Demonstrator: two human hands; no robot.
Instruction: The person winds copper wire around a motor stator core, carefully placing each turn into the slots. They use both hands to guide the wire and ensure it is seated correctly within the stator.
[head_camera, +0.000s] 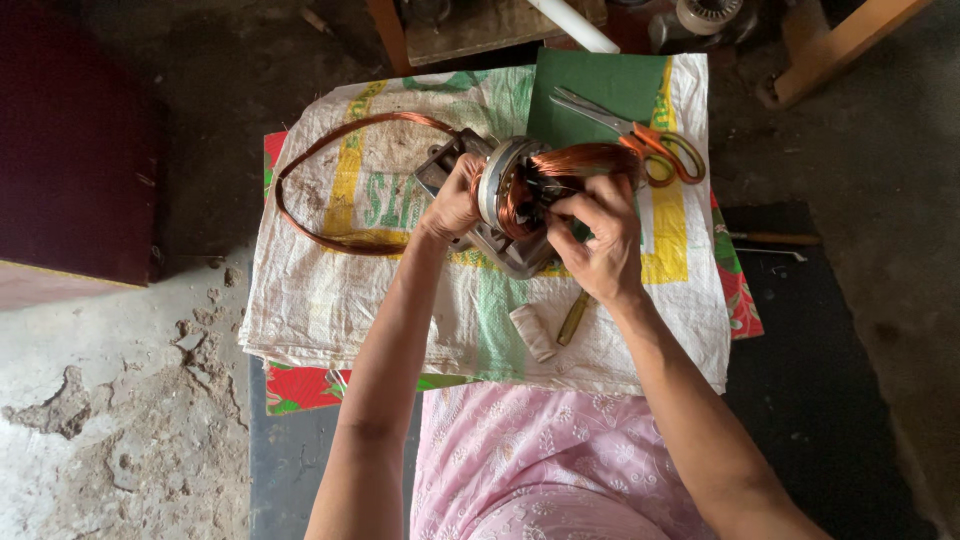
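Motor stator (510, 205), grey metal with copper winding (580, 160) bulging from its core, sits tilted above a woven plastic sack (330, 290) spread over the low table; left hand (455, 200) is clamped around its metal frame, right hand (597, 230) has fingers pinched together on the winding at the core's face. A loose copper wire coil (330, 175) lies on the sack to the left, touching the stator. Orange-handled scissors (640, 135) rest on a green sheet (600, 85) just behind; a thread spool (532, 332) and a yellowish stick tool (573, 318) lie near the wrists.
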